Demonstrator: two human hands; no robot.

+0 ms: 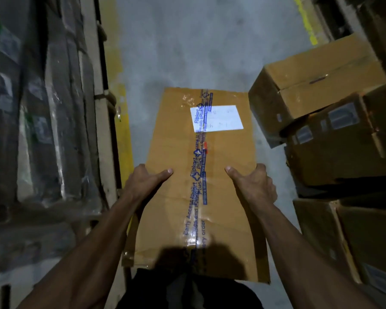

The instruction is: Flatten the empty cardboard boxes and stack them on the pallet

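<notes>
Head camera looks down on a flattened brown cardboard box [198,186], a long creased panel held out flat above the grey concrete floor [187,41] at the centre of the picture. A strip of clear tape printed with blue lettering [197,175] runs along its length, and a white rectangular paper label [218,118] sits toward the far end, at about 12 o'clock on the panel; a small red mark lies beside the tape near the middle. The left hand [147,179] grasps the panel's 9 o'clock edge, thumb flat on top and fingers curled out of sight beneath. The right hand [252,181] grasps the 3 o'clock edge in the same way. At 3 o'clock of the picture stand piled brown cardboard cartons [321,103], the top one taped closed and tilted; what they hold cannot be seen. More closed cartons [348,237] sit at 4 o'clock. At 9 o'clock stands a tall stack of dark goods wrapped in clear plastic film [38,108]. Yellow painted floor lines [120,108] run along both sides of the aisle.
</notes>
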